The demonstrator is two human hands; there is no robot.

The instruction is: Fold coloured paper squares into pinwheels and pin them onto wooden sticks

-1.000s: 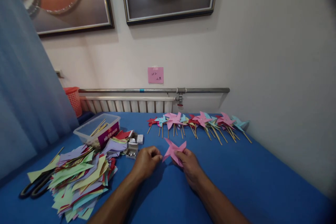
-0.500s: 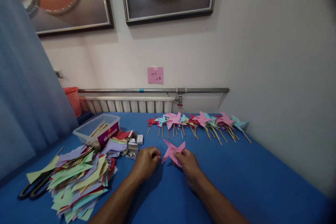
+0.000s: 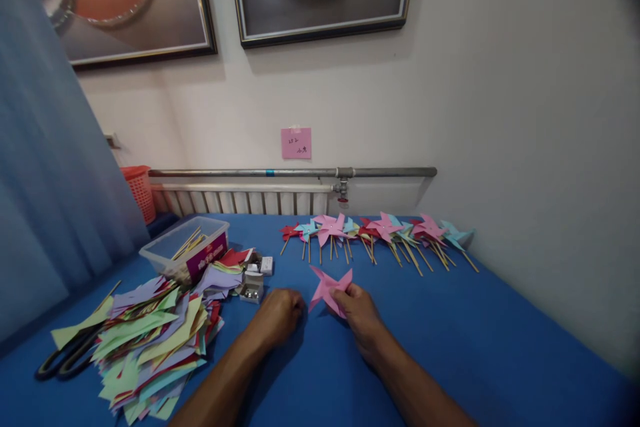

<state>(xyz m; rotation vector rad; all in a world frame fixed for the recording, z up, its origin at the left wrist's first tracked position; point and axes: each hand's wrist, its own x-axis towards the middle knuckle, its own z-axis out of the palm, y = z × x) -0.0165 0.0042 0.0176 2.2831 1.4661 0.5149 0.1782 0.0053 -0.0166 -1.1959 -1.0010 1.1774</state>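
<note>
My right hand (image 3: 361, 317) pinches a folded pink paper pinwheel (image 3: 327, 288) just above the blue table (image 3: 450, 347). My left hand (image 3: 276, 317) is curled into a loose fist on the table just left of the pinwheel; whatever its fingers hold is hidden. A small open box of metal pins (image 3: 251, 288) sits just beyond my left hand.
A row of finished pinwheels on sticks (image 3: 380, 233) lies along the far edge. A heap of cut coloured paper (image 3: 150, 333) fills the left side, with scissors (image 3: 67, 357) beside it. A clear tub of wooden sticks (image 3: 185, 250) stands behind the heap. An orange basket (image 3: 140, 190) is at far left.
My left hand has lowered slightly and drawn back from the pinwheel, its fingers curling tighter. The right hand and pinwheel have shifted a little toward me.
</note>
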